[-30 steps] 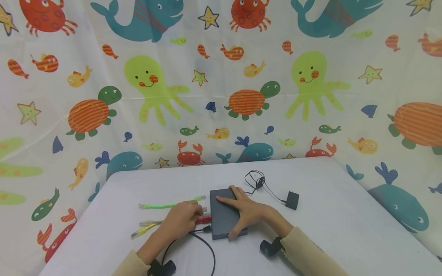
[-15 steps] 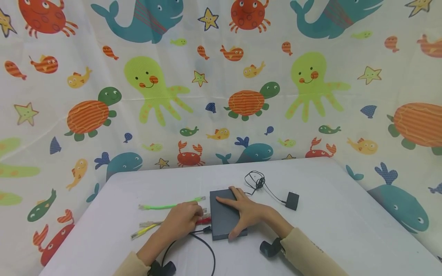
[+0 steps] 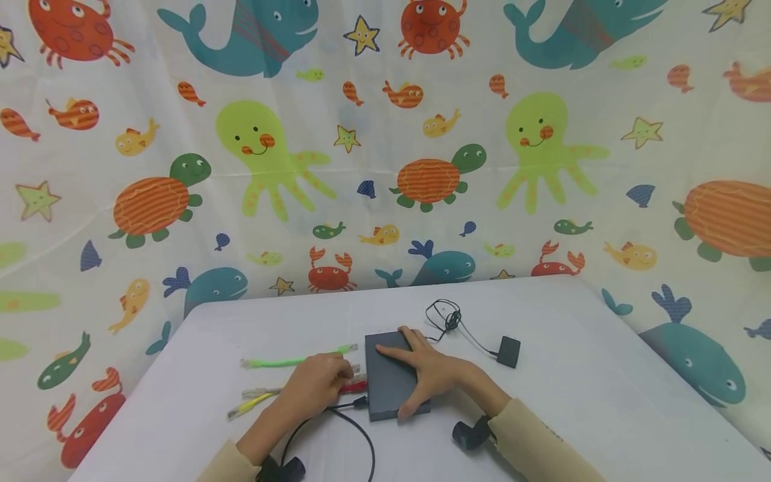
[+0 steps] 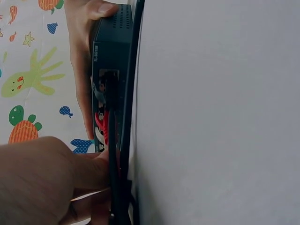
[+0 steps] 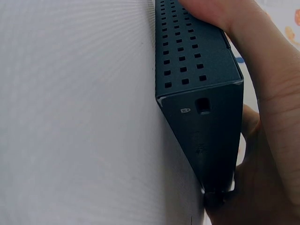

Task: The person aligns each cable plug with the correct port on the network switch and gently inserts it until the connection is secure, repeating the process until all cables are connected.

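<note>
A dark grey network switch [image 3: 390, 381] lies flat on the table. My right hand [image 3: 429, 370] grips it across the top, thumb at the near end and fingers reaching the far end; the right wrist view shows the thumb on its vented side [image 5: 180, 51]. At the port side, my left hand [image 3: 320, 385] pinches a network cable close to the ports; its colour is hidden by the fingers. A red network cable [image 3: 355, 387] and a black cable [image 3: 360, 402] run into the ports. In the left wrist view a whitish cable [image 4: 99, 136] sits beside the red one.
Left of the switch lie a green network cable [image 3: 277, 363] and the ends of a yellow cable [image 3: 249, 406] and a greyish cable [image 3: 260, 391]. A black power adapter [image 3: 508, 351] with a coiled lead [image 3: 450, 320] is at the right. A patterned curtain [image 3: 385, 167] hangs behind the table.
Both hands and the switch hold nearly the same place throughout. Only a very slight shift of the whole head view is seen.
</note>
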A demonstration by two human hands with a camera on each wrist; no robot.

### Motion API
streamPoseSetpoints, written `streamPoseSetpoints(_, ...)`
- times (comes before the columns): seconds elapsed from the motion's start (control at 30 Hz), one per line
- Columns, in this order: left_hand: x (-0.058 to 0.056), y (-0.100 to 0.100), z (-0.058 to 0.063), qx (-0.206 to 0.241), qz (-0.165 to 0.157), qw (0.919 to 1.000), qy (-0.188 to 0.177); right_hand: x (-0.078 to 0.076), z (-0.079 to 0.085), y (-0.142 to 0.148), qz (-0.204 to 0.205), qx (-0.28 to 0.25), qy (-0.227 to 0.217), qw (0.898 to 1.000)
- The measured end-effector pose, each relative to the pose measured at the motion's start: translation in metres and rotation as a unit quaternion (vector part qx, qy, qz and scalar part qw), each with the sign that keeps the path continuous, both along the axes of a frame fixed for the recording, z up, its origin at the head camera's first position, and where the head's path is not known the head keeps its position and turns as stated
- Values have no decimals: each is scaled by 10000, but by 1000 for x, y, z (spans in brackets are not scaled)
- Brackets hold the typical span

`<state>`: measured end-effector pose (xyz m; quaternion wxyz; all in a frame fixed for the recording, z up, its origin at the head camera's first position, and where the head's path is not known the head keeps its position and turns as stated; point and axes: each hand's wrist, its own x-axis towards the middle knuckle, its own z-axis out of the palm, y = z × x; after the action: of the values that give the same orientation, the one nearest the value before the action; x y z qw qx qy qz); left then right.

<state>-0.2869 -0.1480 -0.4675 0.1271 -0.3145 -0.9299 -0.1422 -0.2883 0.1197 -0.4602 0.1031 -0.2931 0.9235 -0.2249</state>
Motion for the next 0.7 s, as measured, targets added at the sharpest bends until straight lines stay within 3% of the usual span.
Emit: streamPoseSetpoints(0.7, 1, -1, -2, -46, 41, 10000, -22, -2, -4, -1, -25, 72, 39, 10000)
